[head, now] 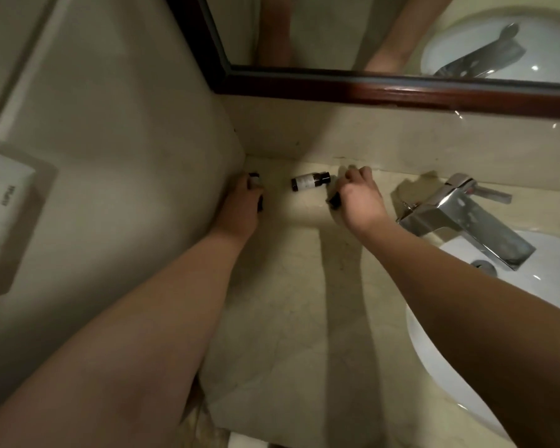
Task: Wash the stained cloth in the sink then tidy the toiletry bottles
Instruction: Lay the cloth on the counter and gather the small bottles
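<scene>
Toiletry bottles half tidied: left hand (243, 202) and right hand (358, 197) each gripping one; third bottle (309, 182) lying between. Cloth unseen.

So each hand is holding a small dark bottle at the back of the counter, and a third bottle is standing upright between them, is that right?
Not quite. The third bottle is not upright: it lies on its side on the counter, cap toward the right hand, as the head view shows. The rest holds: each hand, the left hand too, grips a small dark bottle near the back wall.
</scene>
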Tool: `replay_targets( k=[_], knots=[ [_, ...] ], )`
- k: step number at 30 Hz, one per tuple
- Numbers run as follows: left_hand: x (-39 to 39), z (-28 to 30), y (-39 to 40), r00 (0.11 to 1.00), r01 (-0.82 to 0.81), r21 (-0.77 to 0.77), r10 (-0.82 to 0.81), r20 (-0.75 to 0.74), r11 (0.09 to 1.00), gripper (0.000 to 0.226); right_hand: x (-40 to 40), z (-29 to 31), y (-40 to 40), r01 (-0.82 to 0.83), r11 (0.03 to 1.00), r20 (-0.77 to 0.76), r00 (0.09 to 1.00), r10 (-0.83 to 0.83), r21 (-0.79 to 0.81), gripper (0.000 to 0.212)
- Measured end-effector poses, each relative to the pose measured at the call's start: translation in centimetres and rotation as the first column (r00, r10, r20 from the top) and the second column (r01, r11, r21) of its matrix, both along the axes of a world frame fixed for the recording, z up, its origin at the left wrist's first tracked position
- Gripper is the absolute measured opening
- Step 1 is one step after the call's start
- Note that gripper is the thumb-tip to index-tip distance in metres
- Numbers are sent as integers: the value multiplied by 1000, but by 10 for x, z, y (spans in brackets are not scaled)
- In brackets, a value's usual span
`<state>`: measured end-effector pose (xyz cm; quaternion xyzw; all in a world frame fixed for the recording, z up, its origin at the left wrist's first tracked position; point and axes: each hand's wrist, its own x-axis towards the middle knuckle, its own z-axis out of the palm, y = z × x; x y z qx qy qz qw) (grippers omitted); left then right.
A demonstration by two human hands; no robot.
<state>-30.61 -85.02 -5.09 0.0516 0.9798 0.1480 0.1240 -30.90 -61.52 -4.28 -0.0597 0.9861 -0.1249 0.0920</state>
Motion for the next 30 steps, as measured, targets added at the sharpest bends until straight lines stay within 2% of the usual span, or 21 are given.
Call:
replay_targets(
  k=[3, 5, 8, 11, 12, 14, 16, 18, 20, 26, 30],
  knots=[
    [-3, 3, 2, 1000, 22, -18, -22, 10, 1000, 46, -2, 8, 3, -43, 992, 11, 999, 42, 115, 29],
    [-7, 6, 3, 997, 67, -111, -70, -18, 992, 37, 2, 10, 3, -39, 988, 41, 999, 33, 149, 31],
    [-6, 6, 3, 991, 102, -237, -120, -63, 966, 33, 9, 7, 2, 9, 997, 73, 997, -15, 82, 34],
    [10, 3, 7, 986, 68, -239, -101, -129, 969, 29, 17, 4, -4, 78, 993, 96, 993, -69, -90, 41],
    [18, 1, 10, 986, 13, -184, -44, -164, 983, 28, 21, 4, -9, 92, 983, 109, 991, -75, -160, 41],
    [35, 4, 21, 974, -154, 57, 161, -162, 986, 27, 30, 4, -21, 105, 946, 148, 987, -61, -307, 36],
    [51, 10, 34, 927, -348, 355, 376, -11, 868, 27, 36, 2, -32, 128, 884, 167, 984, -58, -450, 28],
    [62, 15, 46, 880, -463, 510, 446, 164, 725, 23, 40, 0, -40, 136, 842, 161, 985, -59, -522, 26],
    [72, 11, 51, 880, -469, 578, 411, 239, 668, 20, 41, 0, -45, 112, 831, 158, 987, -29, -545, 28],
    [86, -1, 55, 887, -450, 633, 394, 240, 629, 30, 38, -6, -38, 59, 856, 176, 984, 38, -513, 25],
    [85, 3, 60, 899, -420, 662, 385, 208, 621, 26, 30, 2, -26, 148, 846, 144, 986, -86, -511, 35]
  ],
)
